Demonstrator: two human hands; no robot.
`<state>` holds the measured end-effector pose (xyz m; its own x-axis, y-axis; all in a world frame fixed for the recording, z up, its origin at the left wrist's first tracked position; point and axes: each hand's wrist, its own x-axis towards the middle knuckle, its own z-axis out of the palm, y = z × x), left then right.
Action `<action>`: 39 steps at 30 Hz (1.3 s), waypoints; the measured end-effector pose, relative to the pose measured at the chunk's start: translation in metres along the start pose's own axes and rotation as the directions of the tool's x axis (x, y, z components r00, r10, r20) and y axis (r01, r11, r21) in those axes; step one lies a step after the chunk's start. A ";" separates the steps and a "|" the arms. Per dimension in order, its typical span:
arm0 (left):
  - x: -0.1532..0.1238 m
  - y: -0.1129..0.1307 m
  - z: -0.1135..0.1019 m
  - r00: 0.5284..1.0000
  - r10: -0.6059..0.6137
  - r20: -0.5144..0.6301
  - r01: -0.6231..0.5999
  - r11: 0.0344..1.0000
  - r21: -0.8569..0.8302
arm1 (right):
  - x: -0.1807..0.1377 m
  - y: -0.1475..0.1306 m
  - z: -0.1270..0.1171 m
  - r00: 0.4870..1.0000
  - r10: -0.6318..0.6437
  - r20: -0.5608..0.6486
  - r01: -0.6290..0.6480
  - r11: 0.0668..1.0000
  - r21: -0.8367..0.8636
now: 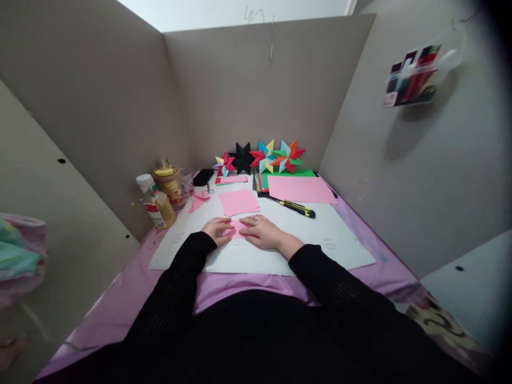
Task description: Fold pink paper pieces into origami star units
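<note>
A small piece of pink paper [237,230] lies on the white board [276,262] between my two hands, and looks folded. My left hand [216,231] holds its left side, thumb and fingertips on the paper. From the other side my right hand [264,232] holds it too, its fingers bent over the right part. The fingertips hide some of the paper's edges. Just beyond my hands lies a short stack of pink paper sheets [239,202]. A yellow and black utility knife [298,208] rests to the right of that stack.
Paper stars [288,157] stand along the back wall. Larger pink paper [302,189] lies back right. On the left are a folded pink piece [198,200], small scissors [210,189], a black phone-like object [204,177], a glue bottle [159,208] and a brown jar [170,186]. Panels enclose three sides.
</note>
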<state>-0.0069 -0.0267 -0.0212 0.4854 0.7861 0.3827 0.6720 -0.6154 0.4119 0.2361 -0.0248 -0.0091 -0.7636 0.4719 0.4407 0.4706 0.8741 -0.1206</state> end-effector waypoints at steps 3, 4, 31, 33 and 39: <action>0.000 0.000 0.000 1.000 -0.005 -0.009 0.005 1.000 -0.019 | 0.000 0.000 0.001 1.000 -0.002 -0.007 0.002 1.000 0.000; -0.001 0.000 0.000 1.000 -0.014 -0.009 0.014 0.999 -0.031 | 0.000 0.000 0.001 1.000 -0.004 -0.011 0.004 1.000 0.001; -0.009 -0.018 -0.013 0.954 -0.197 -0.228 0.158 0.971 -0.179 | 0.000 0.001 0.001 1.000 -0.013 -0.015 0.013 1.000 0.010; -0.010 -0.017 -0.013 0.958 -0.204 -0.200 0.178 0.974 -0.142 | 0.000 0.001 0.001 1.000 -0.013 -0.015 0.013 1.000 0.015; -0.009 -0.013 -0.008 0.956 -0.242 -0.164 0.243 0.970 -0.013 | 0.000 0.002 0.001 1.000 -0.015 -0.009 0.015 1.000 0.015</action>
<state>-0.0251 -0.0264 -0.0233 0.2102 0.8913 0.4017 0.7625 -0.4066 0.5033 0.2366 -0.0231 -0.0107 -0.7666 0.4578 0.4502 0.4525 0.8827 -0.1271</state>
